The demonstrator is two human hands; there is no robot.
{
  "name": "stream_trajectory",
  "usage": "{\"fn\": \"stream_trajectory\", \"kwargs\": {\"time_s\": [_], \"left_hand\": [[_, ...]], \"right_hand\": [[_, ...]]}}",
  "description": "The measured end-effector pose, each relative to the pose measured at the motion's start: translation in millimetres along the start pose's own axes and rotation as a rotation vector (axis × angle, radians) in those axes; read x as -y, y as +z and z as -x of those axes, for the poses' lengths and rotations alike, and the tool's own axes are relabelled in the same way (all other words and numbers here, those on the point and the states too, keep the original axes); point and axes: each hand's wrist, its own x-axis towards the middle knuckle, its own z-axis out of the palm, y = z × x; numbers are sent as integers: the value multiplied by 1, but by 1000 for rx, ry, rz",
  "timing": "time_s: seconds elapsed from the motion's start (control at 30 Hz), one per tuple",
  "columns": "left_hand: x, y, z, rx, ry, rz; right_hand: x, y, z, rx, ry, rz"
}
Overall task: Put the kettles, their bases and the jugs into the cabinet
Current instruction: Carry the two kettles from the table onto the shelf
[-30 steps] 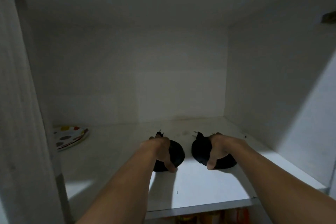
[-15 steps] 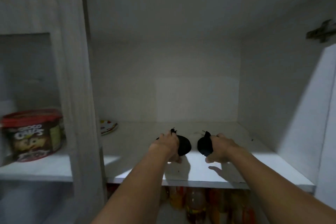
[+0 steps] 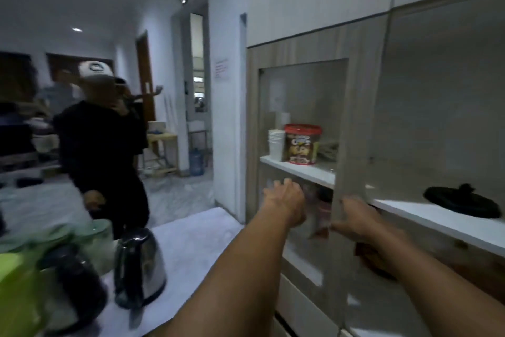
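Observation:
One black round kettle base (image 3: 461,204) lies on the white cabinet shelf (image 3: 426,220) at the right. My left hand (image 3: 284,200) and my right hand (image 3: 358,219) hang in front of the cabinet's wooden post, outside the shelf, both holding nothing with loose fingers. On the white table (image 3: 196,243) at the lower left stands a steel kettle (image 3: 139,265) with a black handle. A darker kettle (image 3: 73,290) stands blurred beside it. Pale green jugs (image 3: 95,241) and a bright green jug (image 3: 13,298) sit at the left edge.
A person in black clothes (image 3: 103,145) stands beyond the table, about a step away. Behind the cabinet's glass door a red-lidded cereal tub (image 3: 302,144) and stacked paper cups (image 3: 276,144) sit on a shelf. A doorway and hallway open behind.
Both hands have let go of the black bases and drawn back out of the cabinet. My view has swung left, bringing the table, kettles and person into sight.

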Motion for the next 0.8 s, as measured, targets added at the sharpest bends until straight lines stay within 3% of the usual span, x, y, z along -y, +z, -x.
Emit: {"fn": "stream_trajectory", "kwargs": {"time_s": [0.1, 0.33, 0.47, 0.63, 0.8], "left_hand": [[87, -9, 58, -14, -185, -38], [285, -13, 216, 8, -566, -65], [366, 8, 294, 108, -723, -32], [426, 50, 322, 135, -764, 36], [447, 100, 279, 44, -820, 409]], "right_hand": [[97, 29, 17, 43, -214, -9], [313, 126, 88, 162, -514, 11], [397, 185, 134, 292, -606, 46], [439, 250, 150, 359, -521, 63], [447, 286, 119, 318, -295, -27]]}}
